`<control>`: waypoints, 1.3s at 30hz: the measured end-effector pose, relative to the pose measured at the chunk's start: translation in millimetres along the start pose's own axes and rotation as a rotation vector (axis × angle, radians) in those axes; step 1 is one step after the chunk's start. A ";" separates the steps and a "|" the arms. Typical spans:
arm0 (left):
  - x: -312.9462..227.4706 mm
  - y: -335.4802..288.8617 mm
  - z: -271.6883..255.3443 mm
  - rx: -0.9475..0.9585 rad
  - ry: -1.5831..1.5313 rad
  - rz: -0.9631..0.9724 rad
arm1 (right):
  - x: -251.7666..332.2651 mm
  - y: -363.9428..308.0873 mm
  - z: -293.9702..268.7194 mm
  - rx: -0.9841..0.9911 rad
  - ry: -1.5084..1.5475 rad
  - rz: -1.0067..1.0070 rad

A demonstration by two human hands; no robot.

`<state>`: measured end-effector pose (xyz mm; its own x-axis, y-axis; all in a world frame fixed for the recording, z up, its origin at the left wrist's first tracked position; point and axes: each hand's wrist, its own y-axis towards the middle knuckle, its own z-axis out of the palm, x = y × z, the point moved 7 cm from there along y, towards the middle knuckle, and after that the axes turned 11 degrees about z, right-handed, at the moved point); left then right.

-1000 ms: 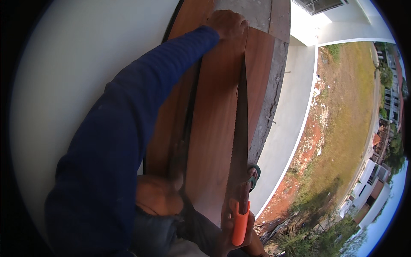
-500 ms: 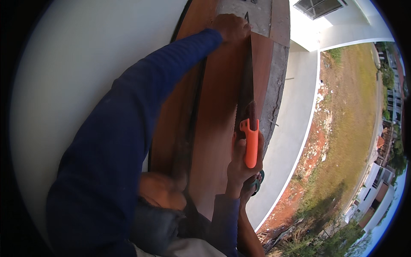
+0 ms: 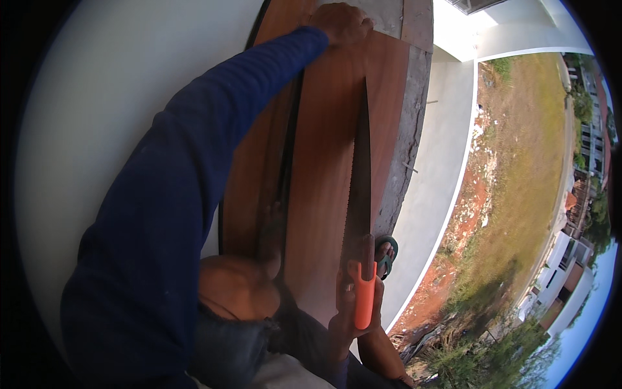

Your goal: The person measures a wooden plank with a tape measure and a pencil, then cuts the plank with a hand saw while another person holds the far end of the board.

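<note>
My right hand (image 3: 345, 316) is wrapped round the orange handle of a handsaw (image 3: 360, 168), near the lower edge of the view. The dark blade points away from me, its toothed edge to the left. Its tip shows over the reddish-brown wooden board (image 3: 324, 155), short of the board's far end. At that far end, my left hand (image 3: 343, 24) has its fingers curled over the board, left of the saw's line. Part of its grip is hidden behind the knuckles.
Another brown board (image 3: 259, 142) with a dark edge lies along the white wall (image 3: 149, 71) at left. Rough concrete (image 3: 405, 129) borders the board at right, beside a pale ledge (image 3: 440, 149). My bent knee (image 3: 236, 288) and sandalled foot (image 3: 386, 255) are close by. Grassy ground (image 3: 525, 149) lies beyond.
My right hand has drawn the saw back toward me, so its tip has come from past the board's far end to over the board. My left hand keeps its place on the board.
</note>
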<state>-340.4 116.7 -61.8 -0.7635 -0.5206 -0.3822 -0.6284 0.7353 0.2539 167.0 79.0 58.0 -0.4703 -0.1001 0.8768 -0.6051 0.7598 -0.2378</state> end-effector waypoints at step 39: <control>9.4 -4.8 3.5 -0.094 0.052 0.049 | 3.0 8.5 10.4 -0.118 -0.121 -0.022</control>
<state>-344.0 109.8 -69.7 -0.7989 -0.5083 -0.3215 -0.5993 0.7176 0.3548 153.7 78.4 54.3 -0.5359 -0.1889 0.8229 -0.5400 0.8259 -0.1620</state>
